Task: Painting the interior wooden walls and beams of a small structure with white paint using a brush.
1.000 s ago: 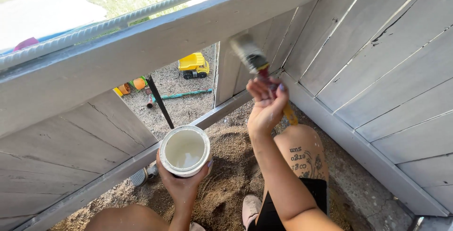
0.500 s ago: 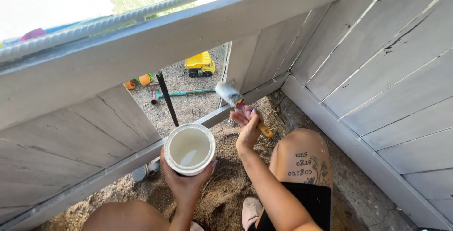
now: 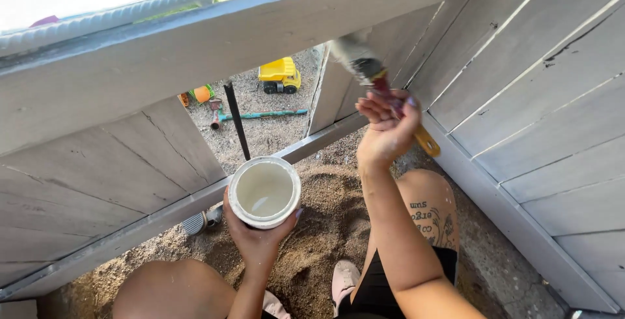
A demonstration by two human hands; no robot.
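My left hand (image 3: 257,237) grips a round white pot of white paint (image 3: 264,191) from below, level, over sandy ground. My right hand (image 3: 385,127) is shut on a paintbrush (image 3: 381,86) with a red and yellow handle. Its white-loaded bristles are raised against the grey-white vertical fence board (image 3: 338,91) beside the gap. The brush sits up and to the right of the pot, well apart from it. My knees (image 3: 430,202) are bent below both hands.
Painted wooden fence panels (image 3: 540,117) form a corner around me, with a horizontal rail (image 3: 215,39) overhead. Through the gap lie a yellow toy truck (image 3: 280,75), a black stake (image 3: 236,120), a green hose (image 3: 260,115) and small toys. Sand and gravel cover the ground.
My right hand dropped with the brush toward the pot half a second ago, then rose again to the fence board. The paint pot stayed nearly still.
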